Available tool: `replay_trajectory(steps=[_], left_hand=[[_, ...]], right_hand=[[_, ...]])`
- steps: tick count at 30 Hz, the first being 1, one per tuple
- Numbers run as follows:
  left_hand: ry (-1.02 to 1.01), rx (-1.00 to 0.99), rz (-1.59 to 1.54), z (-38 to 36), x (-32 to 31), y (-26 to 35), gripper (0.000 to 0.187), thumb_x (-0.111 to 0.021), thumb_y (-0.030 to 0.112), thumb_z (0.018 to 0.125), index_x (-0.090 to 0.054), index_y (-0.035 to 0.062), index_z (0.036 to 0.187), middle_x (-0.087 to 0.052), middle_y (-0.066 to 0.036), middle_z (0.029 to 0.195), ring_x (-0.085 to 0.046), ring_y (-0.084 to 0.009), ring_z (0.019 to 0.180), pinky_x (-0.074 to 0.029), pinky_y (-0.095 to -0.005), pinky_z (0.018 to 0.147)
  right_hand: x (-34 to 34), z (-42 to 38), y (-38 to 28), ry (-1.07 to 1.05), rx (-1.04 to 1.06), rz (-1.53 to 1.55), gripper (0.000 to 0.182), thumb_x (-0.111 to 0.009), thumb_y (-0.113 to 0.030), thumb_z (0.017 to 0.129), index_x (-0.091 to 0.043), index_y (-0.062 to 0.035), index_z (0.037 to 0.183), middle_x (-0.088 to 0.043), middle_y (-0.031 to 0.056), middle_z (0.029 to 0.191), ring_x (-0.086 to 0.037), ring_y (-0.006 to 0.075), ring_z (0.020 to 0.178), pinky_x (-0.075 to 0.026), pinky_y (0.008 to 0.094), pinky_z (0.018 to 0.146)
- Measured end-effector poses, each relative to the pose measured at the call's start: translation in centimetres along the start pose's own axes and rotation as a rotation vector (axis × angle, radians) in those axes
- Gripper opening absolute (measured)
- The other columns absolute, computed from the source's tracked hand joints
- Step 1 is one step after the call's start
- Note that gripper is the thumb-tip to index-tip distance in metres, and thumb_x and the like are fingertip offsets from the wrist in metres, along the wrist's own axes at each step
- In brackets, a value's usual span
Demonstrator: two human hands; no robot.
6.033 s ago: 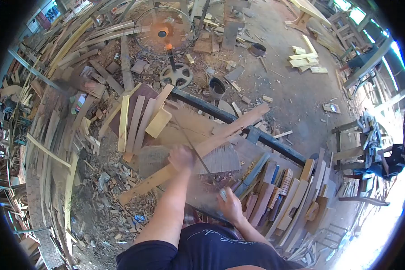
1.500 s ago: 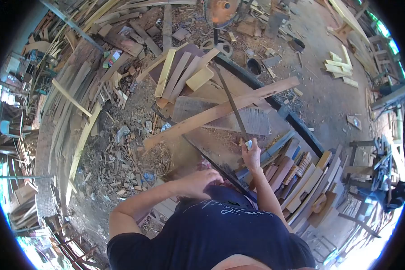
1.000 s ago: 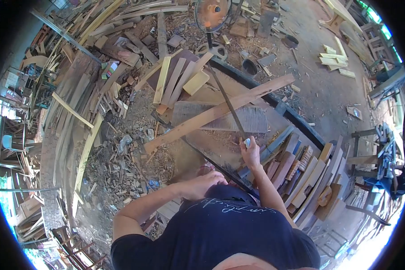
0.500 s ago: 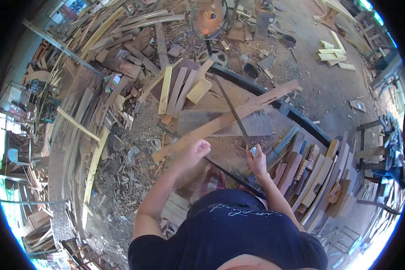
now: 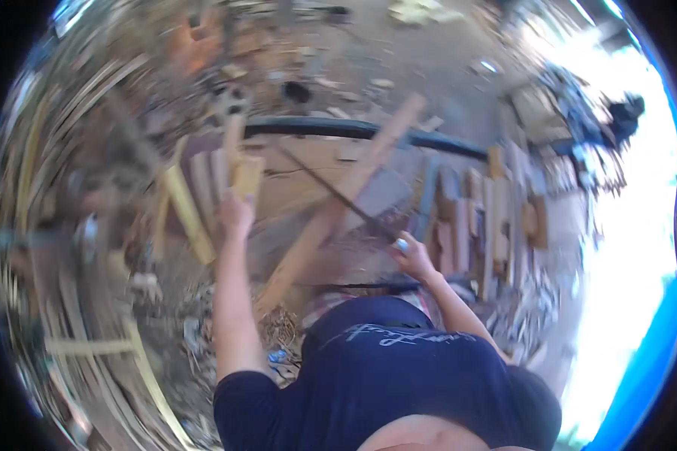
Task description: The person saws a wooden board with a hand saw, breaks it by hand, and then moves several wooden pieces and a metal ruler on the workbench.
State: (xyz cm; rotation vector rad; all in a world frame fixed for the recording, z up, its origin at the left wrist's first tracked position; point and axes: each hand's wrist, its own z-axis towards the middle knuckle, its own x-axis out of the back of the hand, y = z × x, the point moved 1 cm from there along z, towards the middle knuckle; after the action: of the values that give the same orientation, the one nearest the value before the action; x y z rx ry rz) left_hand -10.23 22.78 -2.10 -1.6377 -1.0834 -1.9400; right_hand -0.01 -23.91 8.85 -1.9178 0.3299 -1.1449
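My right hand (image 5: 415,259) is closed around the near end of a long, thin, dark blade-like tool (image 5: 331,192). The tool points away to the upper left and crosses over a long wooden plank (image 5: 299,252) that lies slantwise on the low worktop (image 5: 289,177). My left hand (image 5: 238,216) is stretched out over several short wood pieces (image 5: 203,174) at the worktop's left. It is close to a pale yellow block (image 5: 247,179). Motion blur smears its fingers, so whether it grips a piece does not show.
A dark beam (image 5: 316,128) runs along the worktop's far edge. Stacked wood pieces (image 5: 462,218) stand on the right. Long boards (image 5: 60,301) and a pale wooden strip (image 5: 158,387) lie at the left. Scraps and a dark bowl-like container (image 5: 297,92) are on the ground beyond.
My left hand has moved outward from near my body to the short wood pieces. The view has turned right and blurred. My right hand still holds the dark tool.
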Motion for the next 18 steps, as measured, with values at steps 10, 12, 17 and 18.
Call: replay_trajectory(steps=[10,12,17,18], left_hand=[[0.091,0.108,0.282,1.3,1.1,4.0,0.059,-0.077,0.048,0.075,-0.056,0.0077,0.112,-0.065,-0.017,0.106,-0.063,-0.039,0.1,-0.049,-0.0497,0.087],[-0.025,-0.001,0.165,1.3,1.9,5.1,0.062,-0.081,0.044,0.072,-0.053,0.0078,0.114,-0.063,-0.017,0.11,-0.061,-0.0369,0.103,-0.048,-0.0464,0.089],[-0.023,-0.043,-0.101,0.5,-1.3,6.5,0.056,-0.078,0.031,0.075,-0.052,0.0054,0.117,-0.063,-0.017,0.111,-0.062,-0.0358,0.106,-0.049,-0.0456,0.091],[-0.017,-0.007,-0.133,-0.1,-0.2,8.2,0.055,-0.077,0.031,0.076,-0.052,0.005,0.118,-0.064,-0.018,0.111,-0.062,-0.0363,0.106,-0.049,-0.0465,0.09]], right_hand=[[-2.0,-2.0,1.1,0.065,-0.027,0.1,0.032,-0.073,-0.022,0.083,-0.048,-0.0019,0.089,-0.057,0.0218,0.079,-0.059,0.044,0.081,-0.047,0.0449,0.068],[-1.8,-1.9,1.1,0.031,-0.022,0.083,0.032,-0.073,-0.022,0.084,-0.048,-0.0021,0.09,-0.057,0.0213,0.079,-0.059,0.044,0.08,-0.046,0.0451,0.068],[-2.6,-2.2,1.4,0.108,-0.003,0.096,0.028,-0.072,-0.021,0.085,-0.051,-0.0022,0.089,-0.057,0.0182,0.074,-0.057,0.0335,0.068,-0.046,0.0403,0.063],[-2.9,-2.1,1.6,0.105,-0.05,0.124,0.027,-0.072,-0.02,0.085,-0.052,-0.0022,0.089,-0.056,0.0174,0.073,-0.055,0.031,0.065,-0.046,0.0395,0.063]])
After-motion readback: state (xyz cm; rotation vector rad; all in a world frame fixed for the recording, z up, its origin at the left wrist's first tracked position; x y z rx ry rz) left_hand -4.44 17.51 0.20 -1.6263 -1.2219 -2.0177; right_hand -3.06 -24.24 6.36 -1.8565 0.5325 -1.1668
